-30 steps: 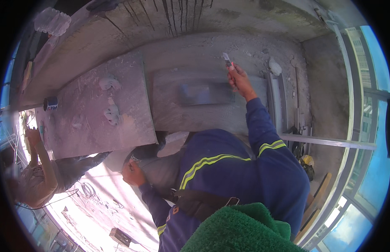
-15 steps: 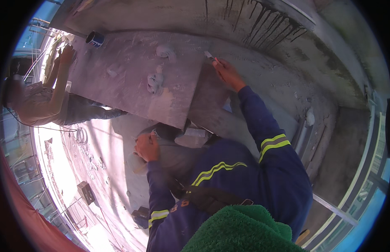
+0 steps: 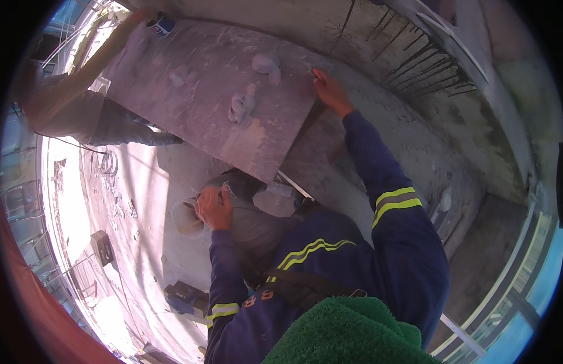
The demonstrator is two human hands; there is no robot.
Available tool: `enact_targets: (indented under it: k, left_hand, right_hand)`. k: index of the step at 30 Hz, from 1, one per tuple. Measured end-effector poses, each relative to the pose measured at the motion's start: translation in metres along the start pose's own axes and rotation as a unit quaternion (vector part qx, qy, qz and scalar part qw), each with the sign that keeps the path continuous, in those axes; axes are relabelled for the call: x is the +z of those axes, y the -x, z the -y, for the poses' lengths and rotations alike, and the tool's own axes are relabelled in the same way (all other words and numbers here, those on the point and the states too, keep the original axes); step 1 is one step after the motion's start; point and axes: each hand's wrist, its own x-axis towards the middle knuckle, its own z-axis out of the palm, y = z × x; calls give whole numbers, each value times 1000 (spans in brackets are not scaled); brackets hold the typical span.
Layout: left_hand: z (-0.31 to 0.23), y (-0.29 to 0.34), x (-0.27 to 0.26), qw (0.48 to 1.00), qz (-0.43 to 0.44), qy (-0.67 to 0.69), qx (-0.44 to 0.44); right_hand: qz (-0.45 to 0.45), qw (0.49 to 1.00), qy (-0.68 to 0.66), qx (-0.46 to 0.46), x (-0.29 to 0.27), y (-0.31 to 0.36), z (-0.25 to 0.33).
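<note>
My right hand (image 3: pixel 333 94) is closed at the right edge of a large dusty board (image 3: pixel 257 145), gripping a small hand tool (image 3: pixel 315 72); its pale flat end showed earlier and is now mostly hidden. Lower left, my left hand (image 3: pixel 214 209) has its fingers curled together, with a few pale strands showing at the fingertips; whatever else it holds is hidden. On the board lie a whitish twisted wad (image 3: pixel 240 108), a second pale wad (image 3: pixel 266 64) and a fainter lump (image 3: pixel 181 76).
At the board's far left corner stands a dark blue tin (image 3: pixel 162 25), where a co-worker (image 3: pixel 69 109) reaches out an arm. A stained concrete wall (image 3: pixel 409 54) rises behind. Dark blocks (image 3: pixel 187 297) and a cable coil (image 3: pixel 109 162) lie on the floor at left.
The view has shifted, so the board sits higher and further right. The co-worker's arm has stretched to the tin. My right hand's tool has turned mostly out of sight.
</note>
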Motion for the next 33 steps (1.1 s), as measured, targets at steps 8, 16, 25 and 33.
enact_targets:
  k: [8, 16, 25, 33]
  left_hand:
    - [4, 2, 3, 997, -52, -11, 53]
    - [3, 0, 5, 998, -50, -10, 34]
    - [-2, -8, 4, 998, -42, -5, 44]
    - [-1, -10, 3, 997, -47, 30, 45]
  right_hand:
    - [83, 977, 193, -34, 29, -59, -4]
    - [121, 945, 300, -56, 17, -41, -3]
    - [210, 897, 386, -39, -29, 6, 17]
    - [246, 912, -201, 260, -92, 24, 19]
